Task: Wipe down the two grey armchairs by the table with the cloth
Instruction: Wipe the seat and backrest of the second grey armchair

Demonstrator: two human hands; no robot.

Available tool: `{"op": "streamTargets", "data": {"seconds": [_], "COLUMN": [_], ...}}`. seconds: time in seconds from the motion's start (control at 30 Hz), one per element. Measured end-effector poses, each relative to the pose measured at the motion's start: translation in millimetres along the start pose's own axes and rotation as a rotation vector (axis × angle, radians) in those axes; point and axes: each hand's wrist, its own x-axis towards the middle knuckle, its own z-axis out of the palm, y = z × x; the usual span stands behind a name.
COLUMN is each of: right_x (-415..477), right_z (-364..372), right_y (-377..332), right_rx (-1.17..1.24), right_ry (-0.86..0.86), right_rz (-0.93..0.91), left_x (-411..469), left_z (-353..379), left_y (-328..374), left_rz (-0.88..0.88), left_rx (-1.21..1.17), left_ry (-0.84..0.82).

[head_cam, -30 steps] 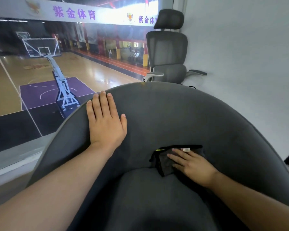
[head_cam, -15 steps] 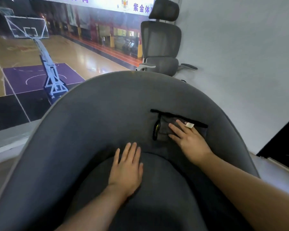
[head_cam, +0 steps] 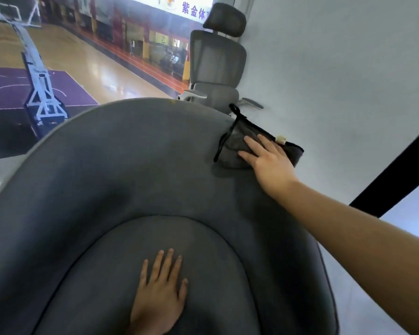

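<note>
One grey armchair (head_cam: 136, 170) is filling most of the view, its curved backrest wrapping round a rounded seat cushion (head_cam: 121, 267). One basketball hoop stand (head_cam: 38, 85) is standing at far left on the purple and wooden court beyond the glass.

Compared with half a second ago, the left hand (head_cam: 159, 296) is sitting lower and nearer the camera on the seat cushion, where it was previously lying close to the seam with the backrest. It is lying palm down and flat, fingers spread, gripping nothing.

One office chair (head_cam: 217, 68) with a headrest is standing behind the armchair against the pale wall (head_cam: 336, 68); only this one armchair is showing in the frame.

Compared with the earlier frame, the cloth (head_cam: 249, 146) is sitting much higher: it was pressed low on the inner backrest, and it is now lying at the upper right rim, with its far corner overhanging the edge. One cloth is counted, dark grey with black piping, a black loop at its left end and a small pale tag at its top edge. The right hand (head_cam: 267, 160) is pressing down on it with fingers extended and slightly spread, palm flat rather than clenched, the arm reaching in from lower right.

One dark diagonal frame bar (head_cam: 392, 170) is crossing the far right.
</note>
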Motion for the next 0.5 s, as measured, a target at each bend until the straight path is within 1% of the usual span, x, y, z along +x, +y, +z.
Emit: {"op": "streamTargets", "data": {"seconds": [0.07,0.17,0.2,0.3,0.33,0.4,0.43,0.5], "right_x": [-14,-48,-62,-107,-119,-132,-130,-111], "right_z": [11,42,54,83,87,89,86,70], "right_y": [-10,-47,-62,-104,-113,-121,-118,-100], "right_rx": [-0.014,-0.103,-0.102,-0.1,-0.115,-0.149,-0.148,-0.153], "right_ry": [-0.03,-0.068,-0.155,-0.554,-0.626,-0.67,-0.653,-0.564], "right_rz": [-0.007,-0.089,-0.133,-0.148,-0.155,-0.19,-0.199,-0.208], "left_x": [-1,-2,-2,1,1,1,0,-1], "left_z": [0,1,3,9,10,9,9,6], "left_y": [0,0,0,-3,-3,-1,-1,-1], "left_rz": [0.006,0.022,0.025,0.03,0.031,0.037,0.04,0.042], "left_rx": [0.004,0.001,-0.002,-0.026,-0.031,-0.039,-0.046,-0.058], "left_ry": [0.001,0.006,0.019,0.068,0.076,0.071,0.071,0.078]}}
